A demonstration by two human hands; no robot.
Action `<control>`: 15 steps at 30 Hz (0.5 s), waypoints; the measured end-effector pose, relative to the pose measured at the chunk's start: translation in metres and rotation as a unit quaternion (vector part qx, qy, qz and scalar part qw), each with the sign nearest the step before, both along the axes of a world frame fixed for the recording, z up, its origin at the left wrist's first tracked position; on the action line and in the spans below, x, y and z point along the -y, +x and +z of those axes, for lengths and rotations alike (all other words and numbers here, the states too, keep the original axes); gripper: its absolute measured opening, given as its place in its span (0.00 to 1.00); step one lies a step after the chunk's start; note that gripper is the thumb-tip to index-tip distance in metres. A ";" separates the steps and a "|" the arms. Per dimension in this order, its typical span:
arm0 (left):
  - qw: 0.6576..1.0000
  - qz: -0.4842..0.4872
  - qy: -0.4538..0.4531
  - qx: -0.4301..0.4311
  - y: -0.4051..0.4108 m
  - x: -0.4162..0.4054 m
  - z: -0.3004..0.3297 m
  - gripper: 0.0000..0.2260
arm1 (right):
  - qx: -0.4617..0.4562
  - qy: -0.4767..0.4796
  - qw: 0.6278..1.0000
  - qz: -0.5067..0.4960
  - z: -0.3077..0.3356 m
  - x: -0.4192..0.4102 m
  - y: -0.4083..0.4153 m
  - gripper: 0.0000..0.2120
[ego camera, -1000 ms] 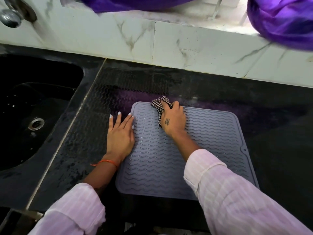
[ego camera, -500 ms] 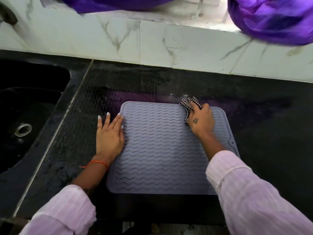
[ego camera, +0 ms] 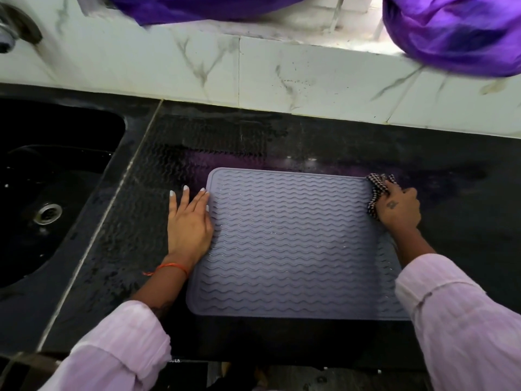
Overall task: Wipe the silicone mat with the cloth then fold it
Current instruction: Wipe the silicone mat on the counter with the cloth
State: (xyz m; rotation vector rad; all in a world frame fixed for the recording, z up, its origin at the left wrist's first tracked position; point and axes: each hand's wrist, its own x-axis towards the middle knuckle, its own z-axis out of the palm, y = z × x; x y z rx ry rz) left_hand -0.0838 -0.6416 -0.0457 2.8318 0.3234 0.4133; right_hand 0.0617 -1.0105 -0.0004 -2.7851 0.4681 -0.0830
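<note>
A grey-lilac silicone mat (ego camera: 290, 241) with wavy ridges lies flat on the black counter. My right hand (ego camera: 399, 208) sits at the mat's far right corner, closed around a bunched black-and-white checked cloth (ego camera: 376, 190) that presses on the mat's edge. My left hand (ego camera: 190, 221) lies flat with fingers spread on the counter, its thumb side against the mat's left edge. My right sleeve hides the mat's near right corner.
A black sink (ego camera: 48, 193) with a metal drain (ego camera: 48, 213) lies to the left. A white marbled tile wall (ego camera: 282, 77) backs the wet counter (ego camera: 465, 210). Purple fabric (ego camera: 456, 29) hangs at top right and top centre. A tap (ego camera: 11, 32) sits at top left.
My right hand has swept the cloth rightwards along the mat's far edge, from the left part to the right corner. My left hand has stayed at the left edge.
</note>
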 end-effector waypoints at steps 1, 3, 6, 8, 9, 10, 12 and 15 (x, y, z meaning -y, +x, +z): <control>1.000 0.003 -0.007 0.002 -0.001 0.000 0.001 0.21 | 0.008 0.022 0.999 -0.024 0.005 -0.003 -0.003 0.19; 1.000 0.002 -0.018 0.005 -0.001 0.000 0.002 0.22 | 0.050 0.047 0.997 -0.019 0.014 -0.022 -0.017 0.18; 0.999 -0.002 -0.034 0.001 -0.001 -0.001 0.003 0.23 | 0.088 0.112 0.983 0.112 0.015 -0.089 -0.064 0.20; 0.999 -0.008 -0.035 -0.006 -0.002 -0.002 0.003 0.24 | 0.089 0.145 0.967 0.191 0.008 -0.145 -0.098 0.21; 0.999 -0.011 -0.036 -0.010 -0.002 -0.004 0.003 0.24 | 0.086 0.147 0.959 0.226 0.004 -0.172 -0.112 0.21; 0.999 -0.013 -0.040 -0.016 -0.003 -0.006 0.003 0.25 | 0.073 0.145 0.953 0.257 0.001 -0.196 -0.125 0.21; 0.999 -0.014 -0.039 -0.030 -0.008 -0.012 0.003 0.29 | 0.040 0.127 0.938 0.320 -0.006 -0.236 -0.146 0.20; 0.999 -0.007 -0.031 -0.037 -0.021 -0.021 0.003 0.30 | 0.050 0.026 0.936 0.349 -0.011 -0.262 -0.159 0.20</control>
